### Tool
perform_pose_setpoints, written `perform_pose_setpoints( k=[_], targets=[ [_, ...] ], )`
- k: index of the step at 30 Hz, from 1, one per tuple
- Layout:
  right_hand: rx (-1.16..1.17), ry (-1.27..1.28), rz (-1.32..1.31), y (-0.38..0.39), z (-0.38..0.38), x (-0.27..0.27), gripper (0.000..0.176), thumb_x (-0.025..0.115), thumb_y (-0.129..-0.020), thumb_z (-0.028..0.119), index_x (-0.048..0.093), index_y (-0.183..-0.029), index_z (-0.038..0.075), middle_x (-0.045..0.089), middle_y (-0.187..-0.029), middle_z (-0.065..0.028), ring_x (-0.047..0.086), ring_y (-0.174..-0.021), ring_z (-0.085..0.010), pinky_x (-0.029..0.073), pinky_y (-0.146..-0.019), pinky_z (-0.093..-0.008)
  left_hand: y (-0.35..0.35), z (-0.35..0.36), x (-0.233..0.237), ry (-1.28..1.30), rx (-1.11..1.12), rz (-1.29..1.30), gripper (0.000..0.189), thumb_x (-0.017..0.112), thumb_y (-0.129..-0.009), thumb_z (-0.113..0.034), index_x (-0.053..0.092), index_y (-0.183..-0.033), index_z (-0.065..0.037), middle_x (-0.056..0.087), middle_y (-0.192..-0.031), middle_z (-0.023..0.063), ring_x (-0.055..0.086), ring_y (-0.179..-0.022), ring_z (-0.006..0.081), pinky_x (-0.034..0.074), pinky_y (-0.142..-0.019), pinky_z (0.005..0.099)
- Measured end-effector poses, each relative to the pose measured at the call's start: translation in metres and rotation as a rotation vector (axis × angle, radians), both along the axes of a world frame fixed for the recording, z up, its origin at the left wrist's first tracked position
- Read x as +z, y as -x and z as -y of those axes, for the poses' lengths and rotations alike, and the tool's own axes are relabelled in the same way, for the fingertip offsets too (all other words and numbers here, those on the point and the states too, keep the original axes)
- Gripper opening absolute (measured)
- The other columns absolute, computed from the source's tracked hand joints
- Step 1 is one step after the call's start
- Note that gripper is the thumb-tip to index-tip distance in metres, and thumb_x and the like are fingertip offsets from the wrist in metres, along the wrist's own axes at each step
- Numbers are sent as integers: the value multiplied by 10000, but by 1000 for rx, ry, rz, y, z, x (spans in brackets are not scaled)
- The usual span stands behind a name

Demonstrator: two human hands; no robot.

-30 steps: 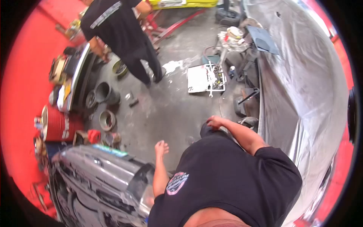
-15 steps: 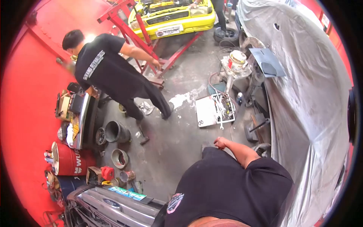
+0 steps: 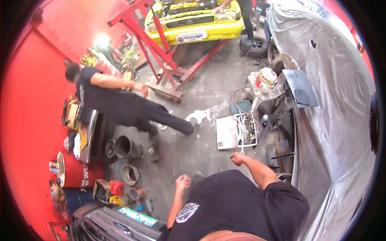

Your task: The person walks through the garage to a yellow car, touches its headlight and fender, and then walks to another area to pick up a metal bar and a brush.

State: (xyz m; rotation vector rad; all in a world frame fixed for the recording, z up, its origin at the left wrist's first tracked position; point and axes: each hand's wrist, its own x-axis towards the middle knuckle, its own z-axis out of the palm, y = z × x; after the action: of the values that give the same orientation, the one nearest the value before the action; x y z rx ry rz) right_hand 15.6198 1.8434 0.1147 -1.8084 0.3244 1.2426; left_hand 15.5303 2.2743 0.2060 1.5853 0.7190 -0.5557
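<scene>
Your right hand (image 3: 237,159) hangs over the floor (image 3: 193,145), fingers loosely apart and empty, near the toolbox (image 3: 226,132) (lying open beside the covered car (image 3: 333,100)). Your left hand (image 3: 183,182) hangs near the grille (image 3: 114,221); its fingers are too blurred to tell.

A person in black clothes (image 3: 116,105) leans beside a cluttered worktop (image 3: 89,128) along the red wall (image 3: 32,100), with a red engine hoist (image 3: 161,52) and a yellow car (image 3: 193,24) beyond, dark buckets (image 3: 126,147) and a red drum (image 3: 76,173) on the floor, and a grey sheet (image 3: 333,112) draped over a vehicle at the right.
</scene>
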Motion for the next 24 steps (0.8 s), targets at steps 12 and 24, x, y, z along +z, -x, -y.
perform_pose_setpoints(
  k=[12, 24],
  targets=[
    [-187, -13, 150, 17, 24, -68, 452, 628, -914, 235, 562, -1339, 94, 704, -861, -201, 665, -549, -270, 587, -491, -378, -104, -85, -72, -59, -293, -217, 307, 604, -948, -245, 621, -1198, -68, 648, -858, 46, 594, -643, 160, 533, -542, 367],
    [-336, 106, 117, -42, -106, 28, 437, 638, -864, 205, 622, -1283, 84, 725, -844, -187, 718, -668, -264, 598, -634, -369, -247, -115, -57, -30, -415, -65, 389, 620, -949, -287, 611, -1267, -63, 694, -1012, 74, 665, -800, 193, 565, -640, 352]
  ],
)
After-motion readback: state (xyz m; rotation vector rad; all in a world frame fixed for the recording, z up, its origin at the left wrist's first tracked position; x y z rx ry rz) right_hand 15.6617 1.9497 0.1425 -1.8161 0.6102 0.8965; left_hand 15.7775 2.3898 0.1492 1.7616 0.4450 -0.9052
